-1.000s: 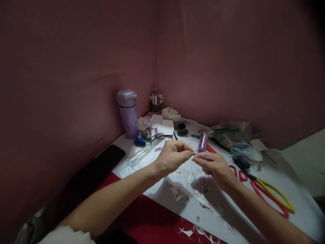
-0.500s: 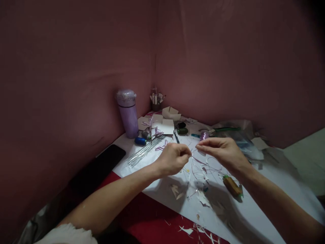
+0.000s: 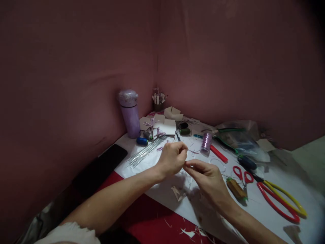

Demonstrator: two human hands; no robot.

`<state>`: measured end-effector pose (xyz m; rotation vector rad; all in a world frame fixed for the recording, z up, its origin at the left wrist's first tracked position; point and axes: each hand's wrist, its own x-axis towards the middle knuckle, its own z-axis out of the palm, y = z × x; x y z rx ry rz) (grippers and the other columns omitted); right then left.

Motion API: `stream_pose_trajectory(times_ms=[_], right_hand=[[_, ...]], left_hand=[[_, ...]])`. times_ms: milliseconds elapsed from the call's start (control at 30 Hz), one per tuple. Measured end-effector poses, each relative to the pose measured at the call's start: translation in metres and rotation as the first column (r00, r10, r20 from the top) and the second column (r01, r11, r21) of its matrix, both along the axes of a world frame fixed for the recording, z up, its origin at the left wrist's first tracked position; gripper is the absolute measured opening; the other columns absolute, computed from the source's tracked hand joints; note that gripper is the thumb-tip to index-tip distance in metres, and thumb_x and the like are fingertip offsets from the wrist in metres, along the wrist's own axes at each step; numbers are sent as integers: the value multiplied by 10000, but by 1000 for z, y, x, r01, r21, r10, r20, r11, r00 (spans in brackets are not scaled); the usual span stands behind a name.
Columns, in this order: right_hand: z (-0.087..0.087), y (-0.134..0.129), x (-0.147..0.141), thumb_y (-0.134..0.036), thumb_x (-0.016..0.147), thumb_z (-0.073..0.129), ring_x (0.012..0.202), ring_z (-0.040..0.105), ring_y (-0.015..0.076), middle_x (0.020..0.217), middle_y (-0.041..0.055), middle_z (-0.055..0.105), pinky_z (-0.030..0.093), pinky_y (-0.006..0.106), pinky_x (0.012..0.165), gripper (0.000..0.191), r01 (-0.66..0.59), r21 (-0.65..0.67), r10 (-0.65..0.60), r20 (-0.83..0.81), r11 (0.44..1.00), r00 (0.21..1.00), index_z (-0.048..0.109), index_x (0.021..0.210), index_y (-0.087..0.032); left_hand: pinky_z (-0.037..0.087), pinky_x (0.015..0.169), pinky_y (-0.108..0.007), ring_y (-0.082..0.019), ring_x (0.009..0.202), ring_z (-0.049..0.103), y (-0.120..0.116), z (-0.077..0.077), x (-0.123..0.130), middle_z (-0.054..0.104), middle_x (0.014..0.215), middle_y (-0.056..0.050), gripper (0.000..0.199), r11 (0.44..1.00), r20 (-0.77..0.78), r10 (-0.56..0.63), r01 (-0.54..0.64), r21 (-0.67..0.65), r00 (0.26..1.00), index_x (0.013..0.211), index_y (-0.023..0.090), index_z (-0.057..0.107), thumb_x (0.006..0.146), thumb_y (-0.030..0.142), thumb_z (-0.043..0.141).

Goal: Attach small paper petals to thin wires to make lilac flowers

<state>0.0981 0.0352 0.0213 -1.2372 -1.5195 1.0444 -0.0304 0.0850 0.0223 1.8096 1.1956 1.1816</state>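
My left hand [image 3: 173, 157] is closed in a pinch above the white paper. A thin purple strand [image 3: 193, 151] runs out to the right from its fingertips. My right hand [image 3: 207, 178] is pinched too, its thumb and forefinger touching or almost touching the left fingertips from below right; what lies between them is too small to make out. Just beyond the hands stands a spool of purple thread [image 3: 206, 143]. To their left lie a bundle of thin metal wires [image 3: 143, 154] and a purple looped flower-like piece [image 3: 159, 132].
Red-handled scissors [image 3: 243, 176], red-and-yellow-handled pliers [image 3: 281, 200] and a brown thread spool [image 3: 236, 189] lie at right. A purple tumbler [image 3: 131, 118], a blue spool [image 3: 142, 141] and a black phone [image 3: 106, 162] are at left. Paper scraps [image 3: 189, 233] litter the front.
My right hand has moved left and down to meet the left fingertips. The purple spool, the scissors and the pliers, hidden before by the right hand and arm, now show.
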Motion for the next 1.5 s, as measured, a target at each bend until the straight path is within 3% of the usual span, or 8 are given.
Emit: stream_pose_trajectory(times_ms=[100,233,400,633,833,1000,1233,1500], right_hand=[[20,10,9,-311,789,594,593,536,160,644,10,651,396,275,561,153,-43,119,5,298,992,955,710,744,-221],[37,42,35,-339,750,638,554,487,137,611,-1,610,345,261,512,148,-8,145,-33,277,989,960,673,687,-209],[21,63,57,-349,619,753,447,385,82,502,-34,526,282,237,444,196,23,-69,-18,70,997,997,653,595,-182],[-21,30,24,-419,601,755,462,463,111,507,-14,566,360,252,459,265,86,-159,-105,-117,983,988,673,634,-169],[-10,4,1,-329,790,595,683,604,185,732,33,699,424,284,624,165,4,107,-20,141,994,990,708,754,-214],[31,17,14,-288,790,562,454,454,133,501,-7,584,284,274,504,167,-57,335,-184,644,941,743,704,720,-235],[27,64,55,-412,690,674,515,445,118,560,-10,563,320,245,493,231,-96,-21,98,207,995,973,655,634,-189],[-23,29,27,-448,648,719,522,499,125,601,9,616,367,249,480,275,-35,-196,17,-96,980,995,691,675,-175]], left_hand=[[325,570,-232,-98,555,437,3,-1,-6,530,571,4,172,995,-242,-3,26,94,970,675,143,630,706,90,469],[320,561,-224,-89,538,427,7,5,-12,532,562,8,191,981,-282,-158,182,60,946,715,138,660,689,62,487],[264,458,-198,-56,463,352,6,19,-11,463,508,35,83,884,181,-356,393,-252,917,675,105,623,705,164,573],[160,380,-190,-29,352,273,3,19,-2,399,399,78,144,826,541,-145,402,-395,829,655,111,569,648,230,650],[293,448,-188,-56,442,382,10,4,-2,467,474,45,105,960,270,-90,155,-233,959,621,119,581,693,187,548],[339,544,-200,-88,560,471,16,-1,-11,554,557,11,170,990,-157,-141,139,-23,977,647,125,652,677,80,491],[266,417,-192,-55,428,367,11,18,-14,457,481,42,94,844,226,-359,418,-335,906,678,109,614,688,201,598],[118,349,-188,-19,322,275,7,17,-7,432,422,62,155,755,543,-168,461,-466,823,635,120,560,621,227,671]])
